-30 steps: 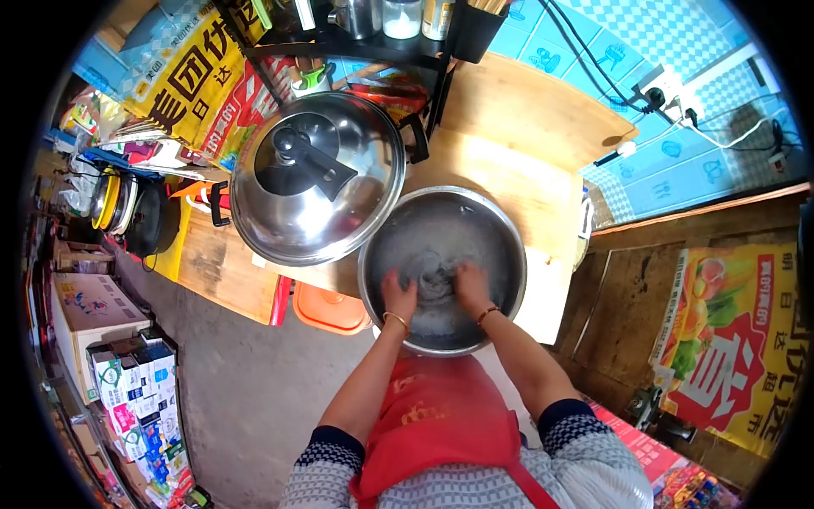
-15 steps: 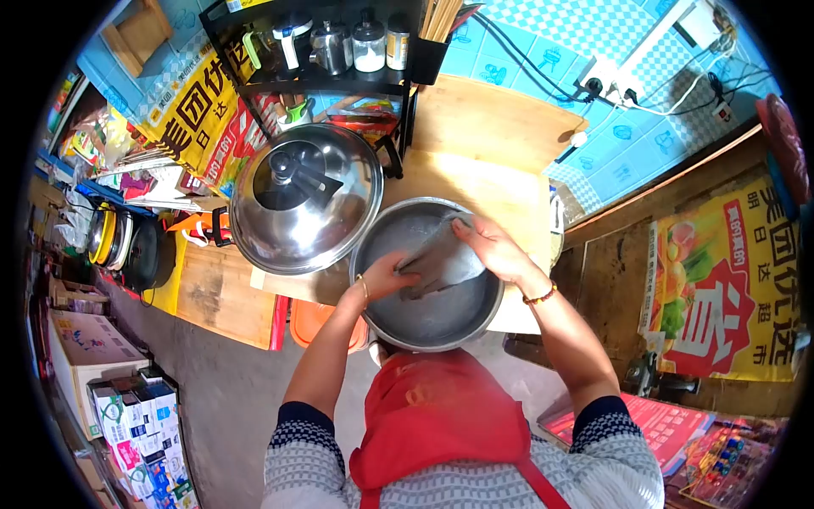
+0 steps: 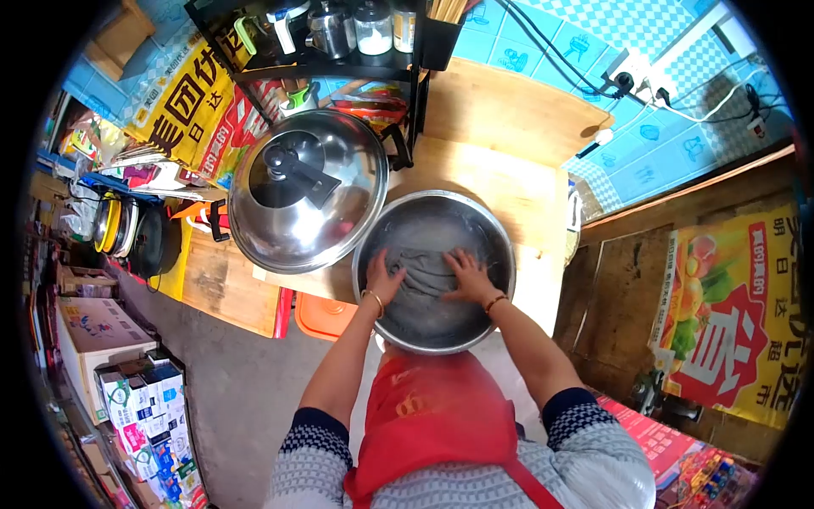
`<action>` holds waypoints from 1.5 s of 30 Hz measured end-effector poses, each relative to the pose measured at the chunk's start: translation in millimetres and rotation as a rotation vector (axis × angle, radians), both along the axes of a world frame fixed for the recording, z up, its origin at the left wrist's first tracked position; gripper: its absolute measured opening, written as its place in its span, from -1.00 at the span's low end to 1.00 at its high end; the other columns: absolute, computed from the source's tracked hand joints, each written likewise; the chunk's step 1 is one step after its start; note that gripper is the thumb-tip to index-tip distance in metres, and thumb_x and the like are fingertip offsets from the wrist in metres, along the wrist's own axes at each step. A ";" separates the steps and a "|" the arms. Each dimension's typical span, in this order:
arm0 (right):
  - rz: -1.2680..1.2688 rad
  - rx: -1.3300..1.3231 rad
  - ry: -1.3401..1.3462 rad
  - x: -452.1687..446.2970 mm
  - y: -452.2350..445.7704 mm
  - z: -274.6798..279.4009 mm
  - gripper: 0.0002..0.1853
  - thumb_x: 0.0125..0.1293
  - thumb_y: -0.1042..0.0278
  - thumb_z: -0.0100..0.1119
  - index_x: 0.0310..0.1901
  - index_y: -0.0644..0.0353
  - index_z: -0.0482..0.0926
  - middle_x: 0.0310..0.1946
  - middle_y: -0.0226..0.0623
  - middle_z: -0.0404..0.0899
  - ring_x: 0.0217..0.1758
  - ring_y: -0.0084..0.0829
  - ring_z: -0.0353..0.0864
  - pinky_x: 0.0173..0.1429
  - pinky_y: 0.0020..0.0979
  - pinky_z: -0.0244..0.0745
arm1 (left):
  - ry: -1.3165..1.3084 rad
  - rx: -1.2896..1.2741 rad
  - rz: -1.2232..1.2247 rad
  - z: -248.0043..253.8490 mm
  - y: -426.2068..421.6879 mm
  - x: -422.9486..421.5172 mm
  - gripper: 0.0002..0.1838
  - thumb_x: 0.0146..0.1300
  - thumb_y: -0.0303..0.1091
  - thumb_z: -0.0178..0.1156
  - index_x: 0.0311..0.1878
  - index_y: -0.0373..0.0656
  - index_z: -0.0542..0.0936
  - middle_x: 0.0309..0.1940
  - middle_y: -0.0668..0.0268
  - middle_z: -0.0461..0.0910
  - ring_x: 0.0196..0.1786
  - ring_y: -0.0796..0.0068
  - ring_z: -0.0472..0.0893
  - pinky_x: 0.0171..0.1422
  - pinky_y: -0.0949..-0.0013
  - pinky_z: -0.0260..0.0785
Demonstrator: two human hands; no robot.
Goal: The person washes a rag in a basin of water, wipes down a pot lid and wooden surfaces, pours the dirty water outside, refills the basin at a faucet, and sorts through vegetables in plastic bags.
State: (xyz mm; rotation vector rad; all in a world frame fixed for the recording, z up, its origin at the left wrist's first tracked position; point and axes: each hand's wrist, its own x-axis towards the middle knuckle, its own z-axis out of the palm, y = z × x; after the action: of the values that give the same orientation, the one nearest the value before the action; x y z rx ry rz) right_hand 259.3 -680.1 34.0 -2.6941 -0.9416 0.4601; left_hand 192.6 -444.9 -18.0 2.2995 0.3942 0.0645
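A round metal basin stands at the front of the wooden table, with a wet grey cloth lying crumpled in it. On the cloth's left edge rests my left hand, its fingers apart. My right hand is spread on the cloth's right side, fingers apart and pointing up and left. Both hands are inside the basin, and neither is closed on the cloth. Just left of the basin, a large pan with a shiny domed lid sits on the table.
Behind the pan is a black rack with jars and a kettle. A wooden board leans at the back. An orange-lidded container is below the table edge. Boxes stand at the lower left; power cords hang on the tiled wall.
Half a second ago both hands held the cloth raised and stretched above the basin. Now it lies in the basin with both hands opened on it. The head view has shifted slightly.
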 end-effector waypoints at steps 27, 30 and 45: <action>-0.247 0.629 -0.071 -49.8 83.3 -43.0 -0.59 0.14 -0.06 -0.02 -0.20 0.10 0.58 -0.21 -0.06 0.57 -0.26 -0.18 0.54 -0.17 -0.11 0.38 | 0.011 -1.882 0.499 27.9 -72.5 3.1 -0.52 0.16 0.02 0.05 0.04 -0.09 0.42 -0.11 0.23 0.50 -0.07 0.30 0.48 0.02 0.21 0.33; -0.251 0.148 0.507 2.7 66.3 42.8 -0.73 0.03 0.26 0.01 -0.23 0.13 0.55 -0.03 -0.06 0.39 0.09 -0.10 0.28 0.16 -0.13 0.14 | 0.367 -1.490 0.979 128.2 -86.1 14.4 -0.54 0.21 -0.04 0.02 0.04 -0.18 0.41 -0.05 0.23 0.48 -0.01 0.31 0.46 0.07 0.28 0.30; -0.392 0.483 0.278 -20.6 39.3 -45.8 -0.81 -0.01 0.44 0.04 -0.30 0.17 0.51 -0.12 -0.20 0.48 0.07 -0.21 0.36 0.14 -0.18 0.18 | 0.392 -1.287 0.717 63.6 -61.4 -3.1 -0.06 0.09 -0.13 0.18 0.37 0.27 -0.28 0.33 0.29 -0.03 0.32 0.11 0.06 0.12 -0.28 0.03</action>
State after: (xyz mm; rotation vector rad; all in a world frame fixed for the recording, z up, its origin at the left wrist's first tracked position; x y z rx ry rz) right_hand 238.7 -640.8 -11.7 -2.2204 -0.3702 0.4390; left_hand 189.5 -506.2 45.5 0.8225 1.0629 -0.2277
